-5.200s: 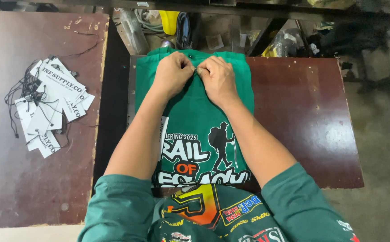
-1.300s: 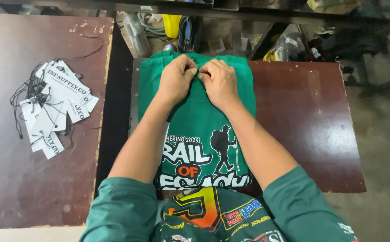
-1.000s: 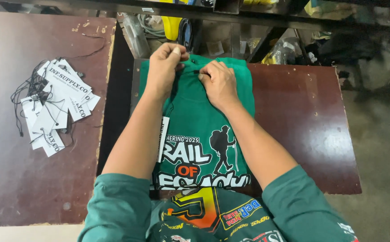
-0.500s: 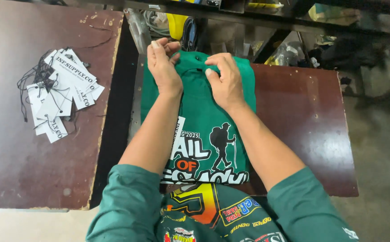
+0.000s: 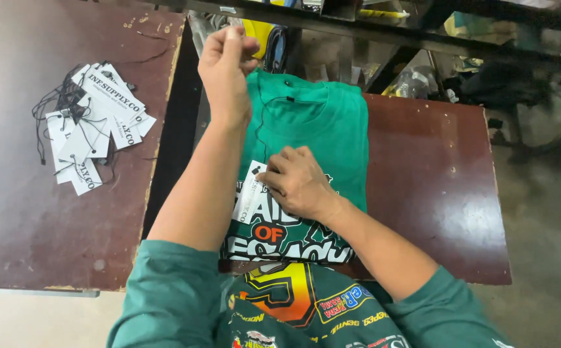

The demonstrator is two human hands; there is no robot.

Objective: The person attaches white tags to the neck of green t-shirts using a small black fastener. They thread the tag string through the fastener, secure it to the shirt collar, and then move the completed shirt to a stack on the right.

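Observation:
A folded green T-shirt (image 5: 335, 129) with a printed chest design lies on a dark red table (image 5: 435, 193). My left hand (image 5: 227, 71) is raised over the shirt's left shoulder with its fingertips pinched together, apparently on a thin black string (image 5: 260, 125). That string runs from the collar down to a white hang tag (image 5: 247, 193). My right hand (image 5: 296, 182) rests on the chest print, its fingers gripping the tag against the cloth. My forearms hide part of the print.
A heap of white hang tags with black strings (image 5: 90, 122) lies on a second brown table (image 5: 22, 219) at the left. A dark gap separates the two tables. Metal shelving with clutter (image 5: 383, 26) runs along the far side, and concrete floor (image 5: 544, 245) shows at the right.
Both hands were together at the collar. My left hand has since lifted up and away, while my right hand slid down to the tag on the chest. The view has tilted slightly.

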